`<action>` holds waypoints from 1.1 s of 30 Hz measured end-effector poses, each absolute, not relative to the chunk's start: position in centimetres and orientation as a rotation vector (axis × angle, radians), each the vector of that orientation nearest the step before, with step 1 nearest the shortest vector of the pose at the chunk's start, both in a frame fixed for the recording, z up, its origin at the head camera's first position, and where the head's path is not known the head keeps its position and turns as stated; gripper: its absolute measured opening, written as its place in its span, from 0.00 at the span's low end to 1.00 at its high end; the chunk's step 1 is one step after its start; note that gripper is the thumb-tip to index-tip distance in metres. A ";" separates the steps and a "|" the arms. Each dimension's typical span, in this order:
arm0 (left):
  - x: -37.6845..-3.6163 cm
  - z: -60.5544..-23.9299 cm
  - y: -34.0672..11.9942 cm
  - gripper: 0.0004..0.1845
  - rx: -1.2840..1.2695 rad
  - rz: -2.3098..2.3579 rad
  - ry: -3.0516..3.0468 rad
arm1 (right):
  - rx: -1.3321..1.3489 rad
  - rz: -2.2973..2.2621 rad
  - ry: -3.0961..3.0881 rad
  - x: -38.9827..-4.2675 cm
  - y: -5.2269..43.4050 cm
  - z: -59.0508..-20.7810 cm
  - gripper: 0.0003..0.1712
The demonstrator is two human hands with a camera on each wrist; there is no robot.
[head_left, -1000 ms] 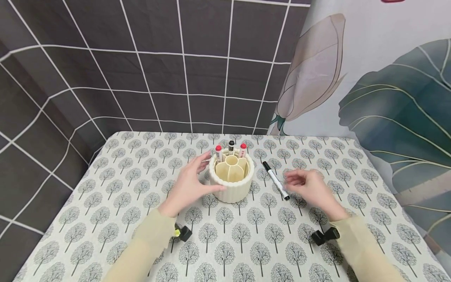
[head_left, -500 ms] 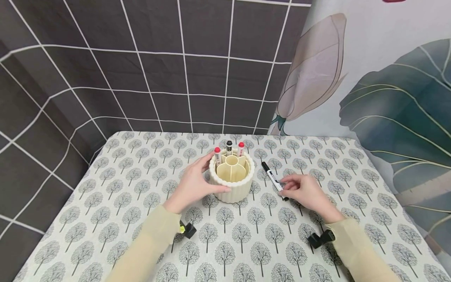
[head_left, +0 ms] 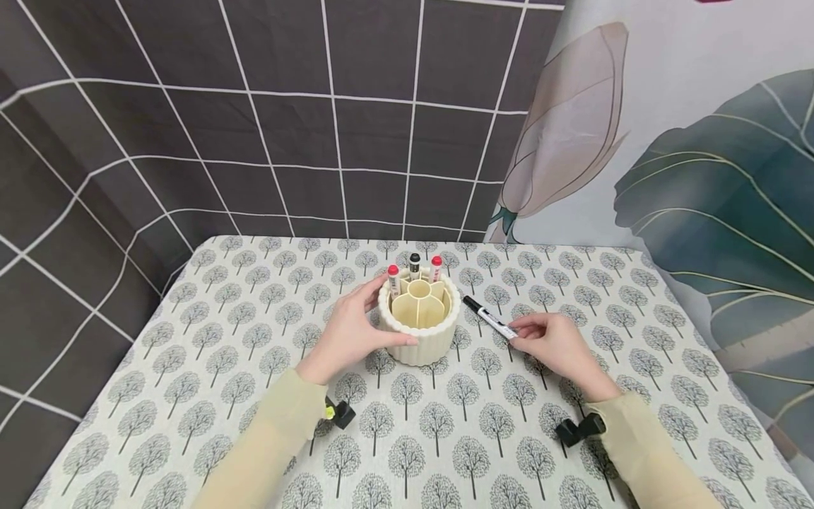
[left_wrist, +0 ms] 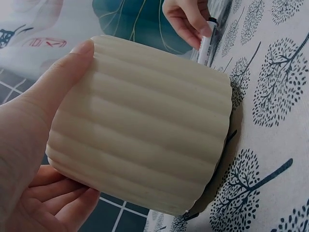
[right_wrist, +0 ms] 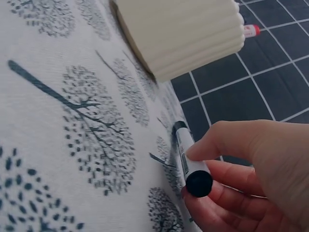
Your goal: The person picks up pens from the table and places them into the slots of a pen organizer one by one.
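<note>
A cream ribbed pen holder (head_left: pixel 420 346) with inner compartments stands upright on the table. My left hand (head_left: pixel 351 329) holds it by the left side, thumb across the front near the rim and fingers round the back. Two red-capped markers (head_left: pixel 393 281) and one black-capped marker (head_left: pixel 415 266) stand in its rear compartments. To the right, my right hand (head_left: pixel 559 346) pinches a white marker (head_left: pixel 491 319) near its rear end between thumb and fingers. That marker's black cap points toward the holder. In the right wrist view its black end (right_wrist: pixel 199 183) faces the camera.
A cloth printed with trees (head_left: pixel 439 424) covers the table. Behind it hangs a dark gridded curtain (head_left: pixel 286 127), and a floral curtain (head_left: pixel 699 177) is at the right. Each wrist carries a small black camera (head_left: pixel 580 429).
My left hand has settled its grip on the pen holder. My right hand has moved left onto the white marker and pinched it; the marker has swung, its cap end now nearer the holder.
</note>
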State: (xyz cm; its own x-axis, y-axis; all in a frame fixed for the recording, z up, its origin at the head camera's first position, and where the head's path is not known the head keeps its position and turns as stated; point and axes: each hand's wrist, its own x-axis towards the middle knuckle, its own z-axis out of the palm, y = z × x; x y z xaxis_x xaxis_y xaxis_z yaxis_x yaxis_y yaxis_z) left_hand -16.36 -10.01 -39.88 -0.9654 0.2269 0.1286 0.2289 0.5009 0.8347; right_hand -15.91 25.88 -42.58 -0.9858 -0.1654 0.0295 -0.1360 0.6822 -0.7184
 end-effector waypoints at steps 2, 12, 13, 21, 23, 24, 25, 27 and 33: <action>-16.4 -39.8 -10.0 0.69 -0.410 -1.514 -2.720 | -0.253 -1.228 2.852 -15.9 26.0 -42.4 0.16; -16.4 -39.8 -10.1 0.69 -0.416 -1.519 -2.709 | -0.069 -1.467 2.776 -16.0 25.9 -41.3 0.15; -16.4 -39.8 -10.2 0.69 -0.420 -1.517 -2.707 | -0.048 -1.477 2.789 -16.1 25.9 -41.1 0.15; -16.5 -39.9 -10.3 0.69 -0.425 -1.483 -2.713 | -0.030 -1.515 2.920 -16.5 25.7 -39.9 0.17; -16.6 -39.9 -10.3 0.69 -0.425 -1.480 -2.715 | -0.018 -1.539 2.922 -16.6 25.8 -39.6 0.19; -16.6 -39.9 -10.3 0.69 -0.427 -1.481 -2.714 | -0.007 -1.552 2.921 -16.7 25.9 -39.4 0.19; -16.6 -39.9 -10.3 0.68 -0.429 -1.481 -2.714 | -0.001 -1.569 2.920 -16.8 25.9 -39.3 0.20; -16.6 -40.0 -10.3 0.68 -0.432 -1.480 -2.713 | 0.013 -1.608 2.914 -16.8 26.0 -39.0 0.21; -16.6 -40.0 -10.3 0.68 -0.457 -1.498 -2.701 | 0.049 -1.776 2.860 -17.1 26.2 -37.8 0.23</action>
State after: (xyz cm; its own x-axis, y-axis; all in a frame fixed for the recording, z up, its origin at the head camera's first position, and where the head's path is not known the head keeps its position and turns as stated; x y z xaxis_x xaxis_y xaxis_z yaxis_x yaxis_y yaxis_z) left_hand -16.60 -10.34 -40.01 -0.9569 0.2442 0.1573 0.2628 0.4966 0.8272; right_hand -17.06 26.21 -37.81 -0.9743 0.1422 0.1747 -0.0936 0.4500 -0.8881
